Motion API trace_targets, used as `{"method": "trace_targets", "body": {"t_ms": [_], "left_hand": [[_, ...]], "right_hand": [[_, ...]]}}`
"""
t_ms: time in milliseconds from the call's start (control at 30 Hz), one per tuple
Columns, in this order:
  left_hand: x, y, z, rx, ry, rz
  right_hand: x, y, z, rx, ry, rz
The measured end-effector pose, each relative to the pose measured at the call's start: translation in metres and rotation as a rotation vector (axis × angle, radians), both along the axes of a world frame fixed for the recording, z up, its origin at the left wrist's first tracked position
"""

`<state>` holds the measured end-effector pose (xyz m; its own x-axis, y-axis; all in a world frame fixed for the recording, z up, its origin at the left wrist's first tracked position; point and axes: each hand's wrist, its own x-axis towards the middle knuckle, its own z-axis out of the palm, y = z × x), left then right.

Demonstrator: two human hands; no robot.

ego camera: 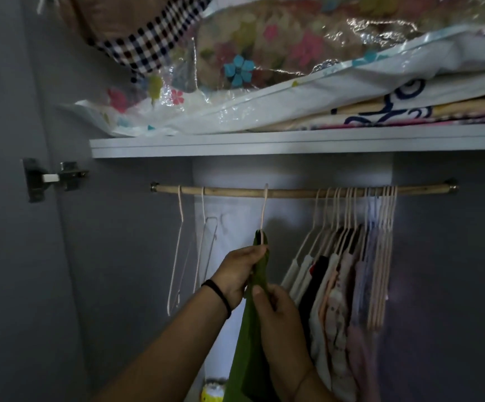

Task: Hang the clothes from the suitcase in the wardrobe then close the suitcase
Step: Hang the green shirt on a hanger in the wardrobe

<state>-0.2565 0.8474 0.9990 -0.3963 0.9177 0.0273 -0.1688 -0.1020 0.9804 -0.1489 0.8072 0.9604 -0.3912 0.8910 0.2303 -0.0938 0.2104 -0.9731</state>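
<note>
- Under the shelf, at the middle of the rail, I am aiming to seat the hanger hook squarely and pull the green garment straight, clear of the clothes crowding the right end.
- Head view: my left hand is pinching the garment's top beside the hook; my right hand is gripping the fabric just below, fingers curled round it.
</note>
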Motion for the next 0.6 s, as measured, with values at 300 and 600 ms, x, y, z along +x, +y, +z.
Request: {"method": "trace_targets", "body": {"t_ms": [300,600], "left_hand": [[-0.007,0.077,0.013,-0.002,-0.031,-0.19],[-0.005,0.097,-0.018,-0.055,0.01,-0.284]], "right_hand": [[-0.029,0.057,0.012,0.032,0.045,-0.224],[-0.016,0.07,-0.013,-0.008,0.018,-0.183]]}}
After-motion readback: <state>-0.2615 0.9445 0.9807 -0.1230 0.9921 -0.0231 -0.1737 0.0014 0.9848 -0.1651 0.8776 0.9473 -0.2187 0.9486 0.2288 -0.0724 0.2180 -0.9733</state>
